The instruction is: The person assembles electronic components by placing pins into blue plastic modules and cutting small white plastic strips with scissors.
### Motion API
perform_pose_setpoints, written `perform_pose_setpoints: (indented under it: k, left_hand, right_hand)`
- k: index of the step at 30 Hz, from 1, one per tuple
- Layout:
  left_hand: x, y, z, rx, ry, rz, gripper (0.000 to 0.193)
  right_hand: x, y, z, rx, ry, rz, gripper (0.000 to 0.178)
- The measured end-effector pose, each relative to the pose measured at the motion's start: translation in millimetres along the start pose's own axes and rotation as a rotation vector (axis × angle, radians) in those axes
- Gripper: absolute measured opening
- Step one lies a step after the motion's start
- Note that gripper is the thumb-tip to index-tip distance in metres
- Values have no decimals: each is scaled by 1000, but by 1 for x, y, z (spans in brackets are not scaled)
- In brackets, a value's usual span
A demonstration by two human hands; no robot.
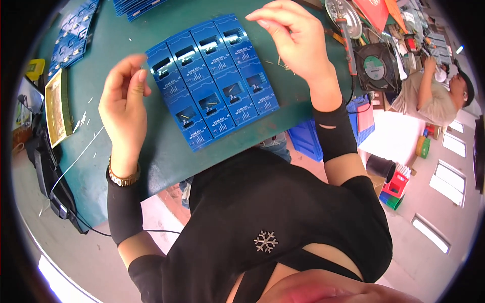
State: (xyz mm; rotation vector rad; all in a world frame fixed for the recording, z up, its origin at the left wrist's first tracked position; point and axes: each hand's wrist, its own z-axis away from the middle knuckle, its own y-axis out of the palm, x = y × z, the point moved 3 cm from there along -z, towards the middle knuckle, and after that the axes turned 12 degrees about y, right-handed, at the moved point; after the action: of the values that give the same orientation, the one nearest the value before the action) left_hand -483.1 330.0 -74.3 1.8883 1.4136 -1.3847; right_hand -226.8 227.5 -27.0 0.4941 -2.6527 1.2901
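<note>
A blue circuit board panel [218,81] lies on the green work table [166,174]. It has two rows of like boards, each with a cut-out and small parts in it. My left hand [124,98] hovers beside the panel's left edge, fingers loosely curled and the index smeared by motion; I see nothing held. Past the panel's far right corner, my right hand [300,45] is raised with thumb and index stretched out, their tips a little apart. No object shows between them.
More blue panels [73,38] lie at far left, with a stack of panels [136,7] at the back. A yellow-framed tray [58,108] stands at left. On the right are a soldering iron [345,43], a black fan [375,68] and a person [429,96].
</note>
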Motion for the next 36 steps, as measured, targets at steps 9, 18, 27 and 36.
perform_pose_setpoints:
  k: [9,18,27,36]
  left_hand:
    - [12,1,13,-104,-125,114,13]
    - [15,5,9,-41,-110,110,13]
    - [14,2,7,-3,-174,99,12]
    - [15,1,8,-22,-183,110,12]
  right_hand:
    - [-12,42,20,173,634,-558,24]
    - [-5,42,10,286,879,-660,64]
    - [6,36,4,233,877,-436,82]
    - [11,37,1,256,894,-362,94]
